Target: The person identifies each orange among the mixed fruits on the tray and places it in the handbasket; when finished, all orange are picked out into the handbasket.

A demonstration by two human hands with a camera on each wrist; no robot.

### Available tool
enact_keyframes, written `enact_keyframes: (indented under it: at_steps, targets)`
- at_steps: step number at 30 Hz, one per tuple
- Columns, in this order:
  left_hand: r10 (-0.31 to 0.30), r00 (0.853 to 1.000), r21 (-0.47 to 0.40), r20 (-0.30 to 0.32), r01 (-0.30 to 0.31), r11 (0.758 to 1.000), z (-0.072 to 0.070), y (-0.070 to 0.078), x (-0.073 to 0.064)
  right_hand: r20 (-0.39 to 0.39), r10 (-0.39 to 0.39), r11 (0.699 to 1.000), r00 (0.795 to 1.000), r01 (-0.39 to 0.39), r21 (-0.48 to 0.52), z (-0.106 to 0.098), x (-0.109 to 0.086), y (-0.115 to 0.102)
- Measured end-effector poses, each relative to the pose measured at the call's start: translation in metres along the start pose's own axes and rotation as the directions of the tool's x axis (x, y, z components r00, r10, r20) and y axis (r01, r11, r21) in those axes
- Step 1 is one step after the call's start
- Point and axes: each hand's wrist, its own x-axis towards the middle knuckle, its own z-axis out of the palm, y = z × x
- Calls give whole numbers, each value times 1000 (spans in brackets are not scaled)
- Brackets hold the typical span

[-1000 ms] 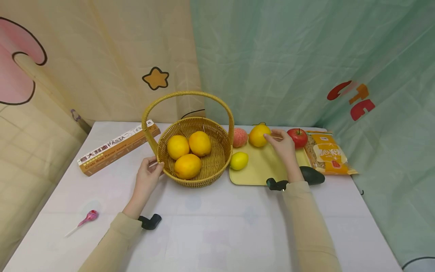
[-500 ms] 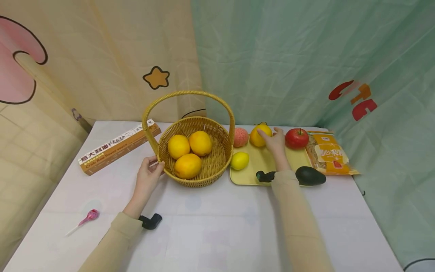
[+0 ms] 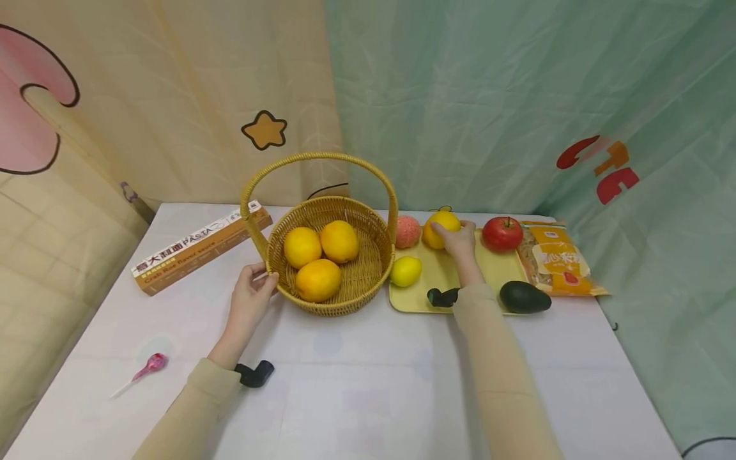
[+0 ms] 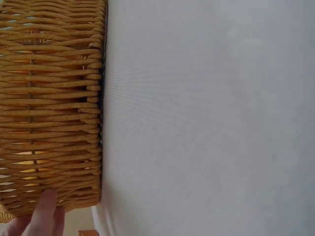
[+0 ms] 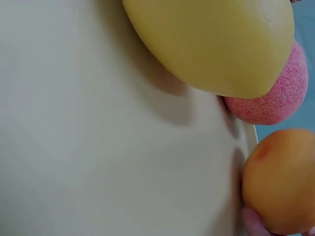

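My left hand (image 3: 251,294) holds the near left side of a woven basket (image 3: 363,271), at the foot of its tall handle. The left wrist view shows fingertips (image 4: 45,209) against the wickerwork (image 4: 49,108). Three yellow-orange fruits (image 3: 318,280) lie inside. At the back of a yellow tray (image 3: 411,303), my right hand (image 3: 462,246) grips an orange (image 3: 439,225), thumb on its near side; the right wrist view shows the thumb (image 5: 253,222) against its skin. Beside it are a pink, rough-skinned round fruit (image 3: 407,231) and a lemon (image 3: 406,272).
A red apple (image 3: 503,234) and a dark green avocado (image 3: 525,297) lie at the tray's right side. An orange food packet (image 3: 558,259) is beyond them. Left of the basket lies a pasta box (image 3: 201,249), with a lollipop (image 3: 154,364) nearer the front. Curtains hang behind the table.
My right hand has moved left from near the apple and closed around the orange. The left hand stays on the basket.
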Motion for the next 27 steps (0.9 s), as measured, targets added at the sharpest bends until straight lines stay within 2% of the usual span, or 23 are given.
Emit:
enact_keyframes:
  at_steps: [7,13,21,24,27]
  targets:
    - [-2,1000,-2,13,2,1000,1,0,1,-89,26,998,996,-20,65,-4,-6,4]
    - [10,1000,5,13,-10,1000,-1,1,1,-124,-20,997,992,28,66,-15,-24,-2]
    - [5,1000,3,17,-5,1000,-1,0,1,-17,-134,988,991,135,82,-19,-66,-22]
    - [4,1000,0,17,-4,1000,-1,0,0,46,-172,983,984,168,77,-17,-83,-29]
    - [4,1000,1,16,-4,1000,-1,-1,-1,124,-217,974,968,206,93,-12,-98,-32]
